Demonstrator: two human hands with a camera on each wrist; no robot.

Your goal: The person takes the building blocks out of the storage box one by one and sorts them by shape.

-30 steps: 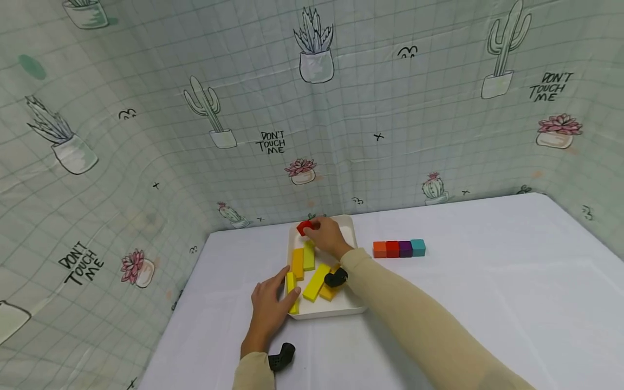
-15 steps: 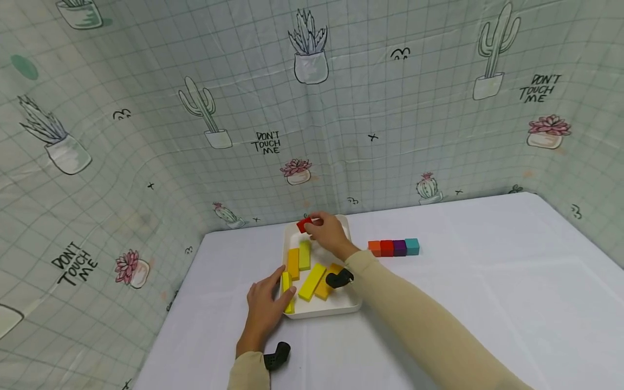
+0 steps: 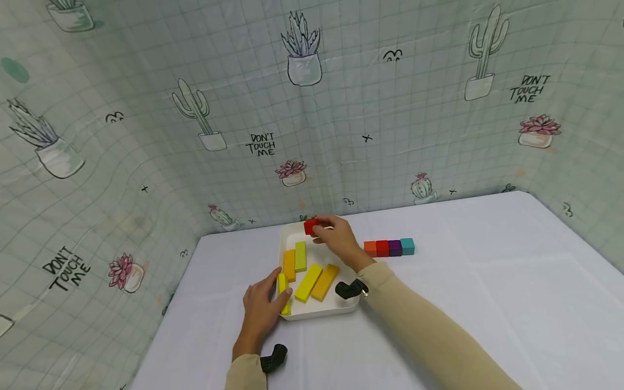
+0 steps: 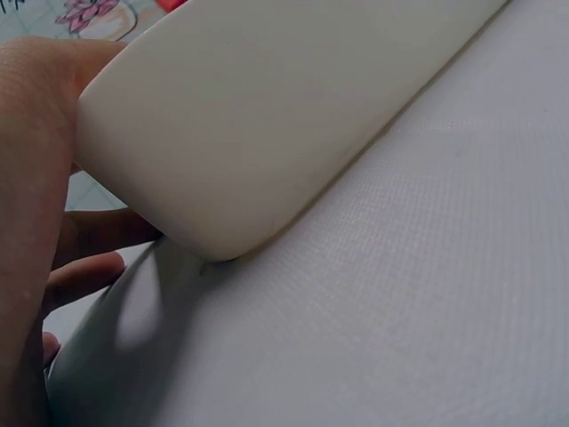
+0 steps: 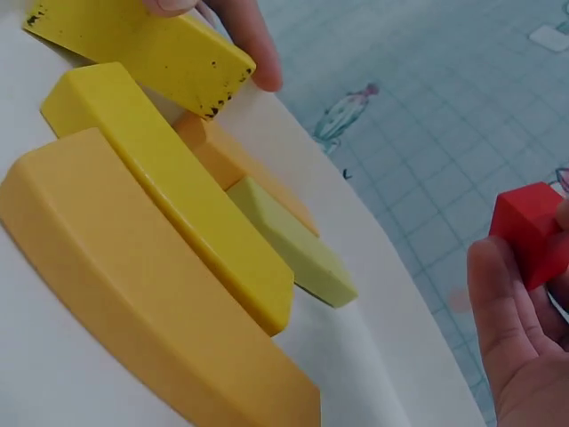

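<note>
In the head view my right hand (image 3: pixel 338 238) pinches a red cube (image 3: pixel 311 226) over the far end of a white tray (image 3: pixel 322 312). The right wrist view shows the red cube (image 5: pixel 526 222) between thumb and fingers. At the tray's near left side, my left hand (image 3: pixel 260 306) grips the wall, its thumb on the rim beside a yellow block (image 3: pixel 283 287). This block tilts against the wall in the right wrist view. Other long blocks lie flat inside: yellow (image 3: pixel 308 283), orange-yellow (image 3: pixel 324 283), light orange (image 3: pixel 290 265) and yellow-green (image 3: pixel 300 256).
Right of the tray, a row of small cubes stands on the white table (image 3: pixel 463 303): orange (image 3: pixel 370 249), red (image 3: pixel 382 248), purple (image 3: pixel 395 248) and teal (image 3: pixel 407 246). A patterned cloth (image 3: pixel 341 108) hangs behind the table and along its left side.
My right hand has moved a little to the right with the red cube, and its wrist has uncovered the orange-yellow block. The left hand stays at the tray wall. The head view has shifted slightly.
</note>
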